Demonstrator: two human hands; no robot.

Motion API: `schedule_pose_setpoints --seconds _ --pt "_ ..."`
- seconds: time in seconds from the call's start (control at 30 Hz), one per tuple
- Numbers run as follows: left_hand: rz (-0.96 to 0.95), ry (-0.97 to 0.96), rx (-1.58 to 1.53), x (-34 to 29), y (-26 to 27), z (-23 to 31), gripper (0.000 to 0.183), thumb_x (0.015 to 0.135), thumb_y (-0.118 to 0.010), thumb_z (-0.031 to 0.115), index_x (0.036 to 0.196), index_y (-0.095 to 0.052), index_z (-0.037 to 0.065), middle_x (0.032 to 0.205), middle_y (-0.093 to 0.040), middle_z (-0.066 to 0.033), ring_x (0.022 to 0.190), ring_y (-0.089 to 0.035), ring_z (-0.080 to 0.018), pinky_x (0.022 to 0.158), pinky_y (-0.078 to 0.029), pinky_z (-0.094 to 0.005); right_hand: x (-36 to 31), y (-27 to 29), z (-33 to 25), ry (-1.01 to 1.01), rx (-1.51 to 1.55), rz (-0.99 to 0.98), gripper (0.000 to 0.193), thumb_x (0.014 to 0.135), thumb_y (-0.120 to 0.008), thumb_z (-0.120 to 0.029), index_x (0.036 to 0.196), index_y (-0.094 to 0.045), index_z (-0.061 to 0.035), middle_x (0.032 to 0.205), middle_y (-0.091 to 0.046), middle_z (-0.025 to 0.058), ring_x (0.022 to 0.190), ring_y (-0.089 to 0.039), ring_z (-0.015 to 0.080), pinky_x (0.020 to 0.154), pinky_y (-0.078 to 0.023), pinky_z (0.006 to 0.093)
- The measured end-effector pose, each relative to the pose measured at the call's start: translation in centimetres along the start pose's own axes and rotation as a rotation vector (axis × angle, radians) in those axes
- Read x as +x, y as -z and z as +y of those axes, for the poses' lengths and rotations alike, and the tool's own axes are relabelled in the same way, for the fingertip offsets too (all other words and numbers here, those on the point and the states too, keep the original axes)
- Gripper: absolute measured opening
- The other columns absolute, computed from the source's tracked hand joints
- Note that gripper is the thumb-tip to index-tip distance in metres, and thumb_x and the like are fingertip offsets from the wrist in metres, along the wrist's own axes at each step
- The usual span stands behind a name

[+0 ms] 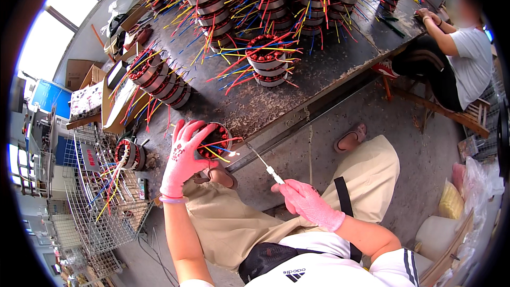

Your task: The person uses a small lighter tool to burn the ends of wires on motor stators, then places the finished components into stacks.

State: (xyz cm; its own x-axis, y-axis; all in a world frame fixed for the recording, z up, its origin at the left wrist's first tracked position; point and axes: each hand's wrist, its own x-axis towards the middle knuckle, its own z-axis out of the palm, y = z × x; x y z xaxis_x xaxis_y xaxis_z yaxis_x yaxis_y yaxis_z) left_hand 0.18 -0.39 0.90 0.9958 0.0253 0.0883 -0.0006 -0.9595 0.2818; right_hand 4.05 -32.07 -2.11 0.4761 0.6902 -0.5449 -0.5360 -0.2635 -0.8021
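Observation:
My left hand (181, 159), in a pink glove, is closed around a motor stator (217, 137) at the near edge of the table. Red, yellow, blue and white leads stick out of the stator's open ring toward my right hand. In my right hand (308, 202), also gloved in pink, is a slim tool (273, 175) with a white handle and a thin metal shaft. The shaft points up and left toward the stator, its tip close to the lead ends; whether it touches them I cannot tell. Another stator (131, 155) with bundled wires lies left of my left hand.
Tall stator stacks (212, 13) with wires jutting out crowd the table (234, 106). A short stack (269, 69) stands nearer, and a tilted one (162, 81) leans left. Wire cages (87, 180) stand at left. A co-worker (465, 58) sits on a wooden stool at right.

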Motion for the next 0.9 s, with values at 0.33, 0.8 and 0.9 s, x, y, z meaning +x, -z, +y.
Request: schedule_pose_setpoints --seconds 0.33,0.8,0.9 --pt "0.043 -0.029 -0.010 -0.19 -0.31 -0.58 0.092 0.051 -0.087 0.025 0.136 -0.055 0.012 0.136 -0.053 -0.0117 0.135 -0.042 -0.0333 0.120 -0.023 -0.0513 -0.32 -0.17 -0.61 -0.005 -0.008 -0.006 0.029 0.103 -0.046 -0.023 0.111 -0.064 -0.0021 0.060 -0.044 -0.0011 0.052 -0.041 0.0067 0.049 -0.034 0.0251" --pt "0.045 -0.036 -0.025 -0.24 -0.26 -0.72 0.091 0.050 -0.088 0.023 0.135 -0.056 0.012 0.135 -0.054 -0.0108 0.133 -0.044 -0.0317 0.119 -0.024 -0.0511 -0.29 -0.05 -0.59 0.001 -0.054 -0.004 0.031 0.103 -0.046 -0.025 0.112 -0.064 -0.0014 0.060 -0.046 -0.0011 0.052 -0.041 0.0067 0.050 -0.035 0.0250" --pt "0.041 -0.030 -0.025 -0.20 -0.35 -0.69 0.091 0.050 -0.088 0.023 0.135 -0.055 0.012 0.136 -0.054 -0.0108 0.133 -0.044 -0.0315 0.120 -0.024 -0.0511 -0.34 -0.05 -0.67 -0.007 -0.016 -0.006 0.030 0.103 -0.046 -0.024 0.112 -0.064 -0.0018 0.060 -0.046 -0.0012 0.053 -0.041 0.0066 0.050 -0.035 0.0249"
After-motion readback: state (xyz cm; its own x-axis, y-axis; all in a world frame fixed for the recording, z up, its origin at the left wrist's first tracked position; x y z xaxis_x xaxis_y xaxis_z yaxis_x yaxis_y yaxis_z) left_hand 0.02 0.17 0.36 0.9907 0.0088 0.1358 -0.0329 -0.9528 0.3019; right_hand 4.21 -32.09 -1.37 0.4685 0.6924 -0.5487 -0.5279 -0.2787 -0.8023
